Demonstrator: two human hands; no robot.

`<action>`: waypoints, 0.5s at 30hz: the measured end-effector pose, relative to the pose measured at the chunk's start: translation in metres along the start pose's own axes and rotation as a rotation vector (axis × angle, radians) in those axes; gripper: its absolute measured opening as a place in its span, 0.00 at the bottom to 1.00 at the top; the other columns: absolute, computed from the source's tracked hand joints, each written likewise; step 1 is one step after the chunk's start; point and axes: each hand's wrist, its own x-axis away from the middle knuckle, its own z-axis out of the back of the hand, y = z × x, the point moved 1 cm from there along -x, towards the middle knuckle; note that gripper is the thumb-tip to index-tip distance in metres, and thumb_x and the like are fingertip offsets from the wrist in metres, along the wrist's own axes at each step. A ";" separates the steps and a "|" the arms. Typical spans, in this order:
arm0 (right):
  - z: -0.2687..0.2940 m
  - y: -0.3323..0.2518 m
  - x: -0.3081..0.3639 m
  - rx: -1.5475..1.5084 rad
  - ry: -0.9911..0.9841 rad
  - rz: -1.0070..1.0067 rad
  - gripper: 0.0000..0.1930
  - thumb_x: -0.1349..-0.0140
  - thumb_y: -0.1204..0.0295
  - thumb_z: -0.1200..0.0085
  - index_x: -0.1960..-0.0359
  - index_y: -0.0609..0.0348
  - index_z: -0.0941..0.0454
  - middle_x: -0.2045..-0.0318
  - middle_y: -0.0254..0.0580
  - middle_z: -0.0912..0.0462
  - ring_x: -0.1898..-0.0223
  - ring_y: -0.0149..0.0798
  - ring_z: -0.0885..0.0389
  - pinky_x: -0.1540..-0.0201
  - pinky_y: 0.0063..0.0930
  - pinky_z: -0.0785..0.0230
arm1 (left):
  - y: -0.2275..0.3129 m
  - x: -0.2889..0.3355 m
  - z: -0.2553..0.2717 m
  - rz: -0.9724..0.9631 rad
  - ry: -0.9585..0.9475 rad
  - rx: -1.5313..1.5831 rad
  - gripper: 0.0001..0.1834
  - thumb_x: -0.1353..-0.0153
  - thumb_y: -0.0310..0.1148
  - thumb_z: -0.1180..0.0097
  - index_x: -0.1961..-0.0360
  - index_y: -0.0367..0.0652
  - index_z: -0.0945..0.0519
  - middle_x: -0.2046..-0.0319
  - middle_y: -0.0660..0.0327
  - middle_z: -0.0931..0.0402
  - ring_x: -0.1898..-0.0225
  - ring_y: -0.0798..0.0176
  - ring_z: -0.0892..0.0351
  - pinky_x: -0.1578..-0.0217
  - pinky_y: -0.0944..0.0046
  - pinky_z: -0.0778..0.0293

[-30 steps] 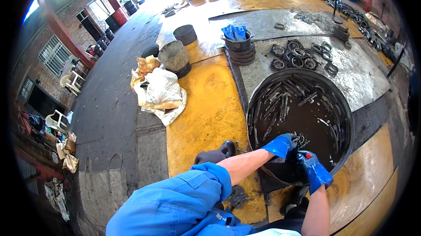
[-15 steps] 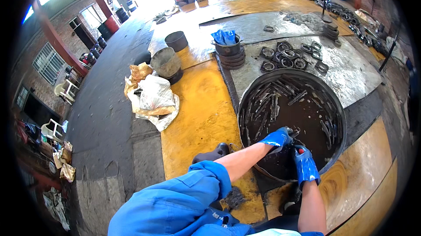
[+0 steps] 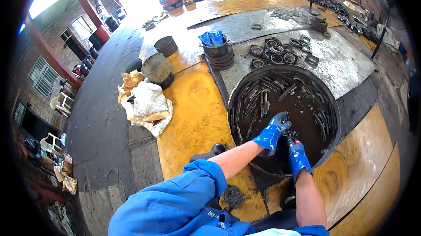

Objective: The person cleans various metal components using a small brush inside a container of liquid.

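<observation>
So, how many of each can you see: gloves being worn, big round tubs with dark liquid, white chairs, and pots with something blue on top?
Worn gloves: 2
Tub: 1
Chairs: 2
Pot: 1
Total: 6

The large round tub [image 3: 335,117] stands upright right in front of you, its dark wall ringing murky brown liquid [image 3: 296,109]. Long, dark, wet-looking strips [image 3: 287,91] lie in it at differing angles, clustered toward your left and the far side, others along the right wall.
</observation>
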 end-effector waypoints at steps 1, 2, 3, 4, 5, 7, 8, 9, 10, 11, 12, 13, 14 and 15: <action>-0.035 -0.017 0.019 -0.153 -0.095 -0.044 0.14 0.28 0.64 0.45 0.50 0.59 0.15 0.62 0.40 0.11 0.66 0.39 0.14 0.60 0.35 0.20 | -0.019 -0.014 0.028 -0.036 0.058 -0.121 0.33 0.36 0.26 0.34 0.31 0.35 0.30 0.43 0.49 0.20 0.44 0.56 0.20 0.44 0.58 0.22; -0.028 -0.009 0.010 -0.154 -0.090 -0.047 0.14 0.28 0.64 0.45 0.50 0.59 0.15 0.62 0.40 0.11 0.66 0.39 0.14 0.60 0.35 0.20 | -0.021 -0.020 0.027 -0.032 0.054 -0.120 0.33 0.36 0.26 0.34 0.31 0.35 0.30 0.43 0.49 0.20 0.44 0.56 0.20 0.44 0.58 0.22; -0.003 -0.003 -0.006 -0.248 -0.056 -0.018 0.15 0.28 0.63 0.46 0.50 0.59 0.15 0.60 0.42 0.11 0.64 0.40 0.13 0.59 0.36 0.19 | -0.014 -0.033 0.008 -0.002 -0.043 0.108 0.32 0.36 0.25 0.34 0.31 0.36 0.29 0.45 0.51 0.19 0.45 0.58 0.19 0.46 0.60 0.21; 0.005 0.000 -0.011 -0.281 -0.048 -0.004 0.15 0.28 0.63 0.46 0.49 0.59 0.15 0.59 0.42 0.11 0.62 0.40 0.13 0.57 0.36 0.18 | -0.012 -0.039 0.005 0.043 -0.111 0.320 0.31 0.36 0.24 0.34 0.32 0.37 0.29 0.47 0.53 0.18 0.47 0.60 0.19 0.48 0.62 0.20; 0.011 0.005 -0.018 -0.313 -0.046 0.004 0.15 0.28 0.63 0.47 0.48 0.59 0.15 0.57 0.43 0.11 0.60 0.41 0.12 0.55 0.37 0.18 | -0.009 -0.042 0.003 -0.075 -0.141 0.440 0.31 0.37 0.22 0.33 0.33 0.37 0.27 0.46 0.55 0.18 0.48 0.64 0.19 0.51 0.64 0.19; 0.014 0.009 -0.025 -0.387 -0.077 0.023 0.15 0.28 0.65 0.46 0.46 0.59 0.16 0.56 0.44 0.11 0.59 0.43 0.12 0.54 0.40 0.17 | -0.006 -0.039 0.004 -0.070 -0.125 0.322 0.34 0.35 0.27 0.33 0.30 0.37 0.31 0.41 0.53 0.22 0.41 0.59 0.22 0.40 0.60 0.24; 0.005 0.004 -0.017 -0.397 -0.088 0.006 0.16 0.28 0.65 0.46 0.45 0.59 0.17 0.55 0.43 0.11 0.58 0.43 0.12 0.53 0.41 0.17 | -0.007 -0.030 0.007 -0.092 -0.139 0.212 0.33 0.34 0.29 0.34 0.30 0.36 0.31 0.39 0.52 0.23 0.39 0.59 0.22 0.39 0.59 0.24; 0.029 -0.003 -0.005 -0.394 -0.025 0.007 0.16 0.28 0.66 0.46 0.45 0.59 0.17 0.55 0.43 0.11 0.58 0.43 0.12 0.52 0.42 0.17 | 0.024 -0.005 -0.026 -0.213 -0.102 -0.120 0.28 0.32 0.33 0.37 0.34 0.35 0.27 0.43 0.47 0.19 0.41 0.52 0.19 0.41 0.57 0.23; 0.023 -0.005 -0.003 -0.405 -0.038 0.000 0.16 0.28 0.65 0.47 0.44 0.59 0.17 0.54 0.43 0.12 0.57 0.43 0.12 0.51 0.42 0.17 | 0.036 -0.001 -0.029 -0.099 0.029 -0.730 0.21 0.30 0.36 0.41 0.41 0.35 0.22 0.50 0.41 0.18 0.45 0.42 0.18 0.44 0.54 0.22; 0.016 -0.007 -0.002 -0.412 -0.052 -0.001 0.16 0.28 0.65 0.48 0.44 0.59 0.17 0.53 0.44 0.12 0.56 0.43 0.12 0.51 0.41 0.18 | 0.033 0.002 -0.025 -0.108 0.113 -0.709 0.18 0.31 0.38 0.43 0.46 0.37 0.19 0.53 0.41 0.17 0.49 0.40 0.17 0.46 0.51 0.21; 0.008 -0.007 -0.003 -0.418 -0.066 -0.007 0.17 0.27 0.65 0.48 0.44 0.59 0.17 0.52 0.44 0.12 0.55 0.43 0.12 0.50 0.41 0.18 | 0.025 0.005 -0.018 -0.111 0.197 -0.691 0.17 0.32 0.40 0.45 0.52 0.39 0.16 0.56 0.41 0.16 0.52 0.37 0.17 0.49 0.47 0.20; 0.002 -0.007 -0.005 -0.417 -0.076 -0.011 0.17 0.27 0.65 0.49 0.44 0.59 0.17 0.51 0.44 0.12 0.54 0.43 0.12 0.49 0.40 0.18 | 0.016 -0.001 -0.009 -0.156 0.104 -0.712 0.18 0.31 0.42 0.46 0.53 0.39 0.15 0.56 0.41 0.16 0.53 0.36 0.17 0.50 0.47 0.20; -0.004 -0.009 -0.005 -0.423 -0.102 -0.016 0.17 0.27 0.66 0.49 0.44 0.60 0.17 0.51 0.45 0.12 0.53 0.44 0.13 0.48 0.40 0.19 | 0.011 -0.004 0.002 -0.201 0.014 -0.736 0.19 0.30 0.44 0.47 0.53 0.39 0.15 0.56 0.40 0.16 0.53 0.35 0.17 0.50 0.46 0.21; 0.007 -0.010 -0.003 -0.425 -0.088 -0.015 0.16 0.27 0.67 0.49 0.44 0.61 0.17 0.51 0.46 0.12 0.53 0.44 0.13 0.47 0.41 0.19 | 0.022 0.003 -0.012 -0.156 0.038 -0.634 0.20 0.29 0.45 0.47 0.53 0.38 0.16 0.55 0.40 0.16 0.52 0.35 0.18 0.50 0.46 0.21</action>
